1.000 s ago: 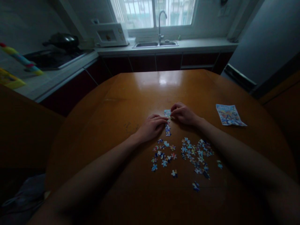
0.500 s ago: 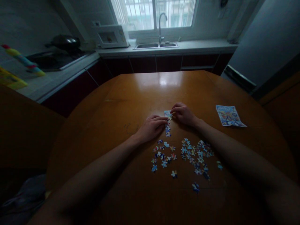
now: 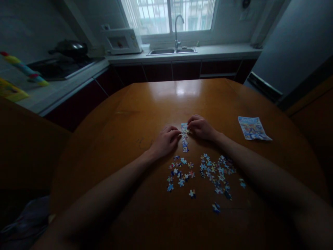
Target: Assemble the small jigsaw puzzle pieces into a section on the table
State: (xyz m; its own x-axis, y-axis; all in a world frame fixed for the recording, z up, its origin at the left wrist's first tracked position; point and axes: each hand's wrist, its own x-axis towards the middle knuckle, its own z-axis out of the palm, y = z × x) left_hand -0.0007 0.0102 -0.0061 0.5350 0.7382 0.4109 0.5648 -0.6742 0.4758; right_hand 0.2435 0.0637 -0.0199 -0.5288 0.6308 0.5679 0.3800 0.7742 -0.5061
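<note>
A narrow strip of joined jigsaw pieces (image 3: 184, 141) lies on the wooden table, running away from me. At its left edge, my left hand (image 3: 166, 140) has thumb and index finger pinched on a small pale jigsaw piece. Across from it, my right hand (image 3: 201, 127) bends its fingers onto another light jigsaw piece (image 3: 188, 131) at the strip's right edge. The fingertips partly cover both pieces. Closer to me are two groups of loose jigsaw pieces, a smaller left group (image 3: 181, 174) and a denser right group (image 3: 218, 173).
Single pieces lie apart at the front, one blue piece (image 3: 216, 208) nearest me. A creased picture sheet (image 3: 253, 128) rests on the table (image 3: 117, 139) at right. Behind are a counter with a sink (image 3: 162, 51), a microwave (image 3: 121, 41) and a stove with a wok (image 3: 70, 48).
My left hand has drawn back slightly left, from lying over the strip to its left edge, uncovering more of it. The right hand stays near the strip's right side. The view has shifted slightly.
</note>
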